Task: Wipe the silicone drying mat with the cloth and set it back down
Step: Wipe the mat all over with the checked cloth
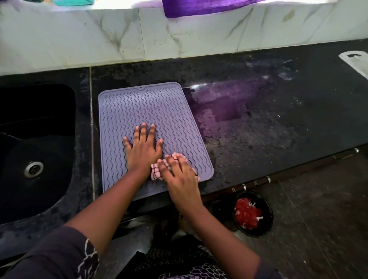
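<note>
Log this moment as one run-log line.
phase: wiping | left hand: flat on mat, open | right hand: pressing cloth on mat's near right corner | mat: flat on counter

One mat (151, 111), lilac with wavy ridges, lies on the one table (268, 123). One cloth (157, 172), pink with dark checks, is on the mat. Two hands are in view: the left hand (142, 148) flat on the mat with five fingers spread, and the right hand (180, 173) on the cloth. One sink (29, 151) sits in the table, with one drain (33, 169). One black bowl (253, 214) with red pieces stands on the floor. Two cloths hang on the sill at the top: one purple (201, 7), one teal (73, 2). One white board (356, 62) lies at the far right edge.
</note>
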Demonstrator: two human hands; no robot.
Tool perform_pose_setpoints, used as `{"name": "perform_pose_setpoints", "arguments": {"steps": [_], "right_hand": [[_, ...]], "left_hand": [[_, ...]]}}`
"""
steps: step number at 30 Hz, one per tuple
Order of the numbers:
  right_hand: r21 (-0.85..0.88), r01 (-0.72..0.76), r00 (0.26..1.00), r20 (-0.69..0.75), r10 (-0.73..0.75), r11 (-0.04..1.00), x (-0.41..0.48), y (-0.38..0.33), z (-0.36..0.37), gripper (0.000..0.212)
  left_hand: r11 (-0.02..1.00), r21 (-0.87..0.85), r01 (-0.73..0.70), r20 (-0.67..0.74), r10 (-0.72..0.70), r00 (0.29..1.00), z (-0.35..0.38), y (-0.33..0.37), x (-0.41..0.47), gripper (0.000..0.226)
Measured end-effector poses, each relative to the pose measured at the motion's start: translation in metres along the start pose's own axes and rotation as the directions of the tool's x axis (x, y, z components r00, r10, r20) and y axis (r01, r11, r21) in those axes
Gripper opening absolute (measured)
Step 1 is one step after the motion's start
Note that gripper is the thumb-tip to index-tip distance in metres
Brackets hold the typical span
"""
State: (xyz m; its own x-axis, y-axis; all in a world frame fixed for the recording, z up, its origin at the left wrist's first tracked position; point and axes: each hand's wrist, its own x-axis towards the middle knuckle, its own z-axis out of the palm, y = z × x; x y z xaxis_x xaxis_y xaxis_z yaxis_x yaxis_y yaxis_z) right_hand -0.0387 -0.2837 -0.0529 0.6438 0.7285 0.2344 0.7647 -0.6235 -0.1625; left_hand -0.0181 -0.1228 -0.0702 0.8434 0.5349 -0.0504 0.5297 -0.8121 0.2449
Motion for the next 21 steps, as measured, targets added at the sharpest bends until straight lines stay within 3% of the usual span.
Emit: {"name": "perform_pose_setpoints", "arguments": {"steps": [3,5,8,11,14,16,21], "right_hand": [[-0.028,0.002,1.000,0.007,-0.002,1.000,-0.009,0.025,-0.003,0.047],[-0.006,-0.101,0.995,0.020,0.101,0.995,-0.012,0.054,-0.007,0.051],[0.139,-0.296,0.954,-0.011,0.301,0.945,-0.010,0.085,-0.019,0.049],[0.269,-0.361,0.920,-0.058,0.389,0.893,0.002,0.070,-0.027,0.051],[0.201,-0.207,0.975,-0.034,0.218,0.957,0.007,0.021,-0.011,0.060],[0.104,-0.084,0.996,-0.011,0.086,0.991,0.001,0.007,0.001,0.050],[0.050,-0.171,0.985,-0.010,0.172,0.984,-0.006,0.039,-0.001,0.050]], "left_hand": [[1.000,-0.017,-0.009,-0.013,0.009,1.000,-0.001,0.001,-0.001,0.060],[1.000,-0.020,-0.005,-0.015,0.004,1.000,-0.002,0.001,-0.002,0.060],[1.000,-0.021,-0.002,-0.012,0.002,1.000,-0.003,0.001,-0.002,0.060],[1.000,-0.025,-0.003,-0.013,0.003,1.000,-0.003,0.002,-0.002,0.060],[1.000,-0.015,-0.011,-0.013,0.011,1.000,-0.001,-0.001,-0.002,0.060],[1.000,-0.016,-0.012,-0.013,0.012,1.000,-0.002,-0.001,-0.001,0.060],[0.999,-0.048,-0.007,0.002,0.007,1.000,-0.004,-0.001,-0.001,0.060]]}}
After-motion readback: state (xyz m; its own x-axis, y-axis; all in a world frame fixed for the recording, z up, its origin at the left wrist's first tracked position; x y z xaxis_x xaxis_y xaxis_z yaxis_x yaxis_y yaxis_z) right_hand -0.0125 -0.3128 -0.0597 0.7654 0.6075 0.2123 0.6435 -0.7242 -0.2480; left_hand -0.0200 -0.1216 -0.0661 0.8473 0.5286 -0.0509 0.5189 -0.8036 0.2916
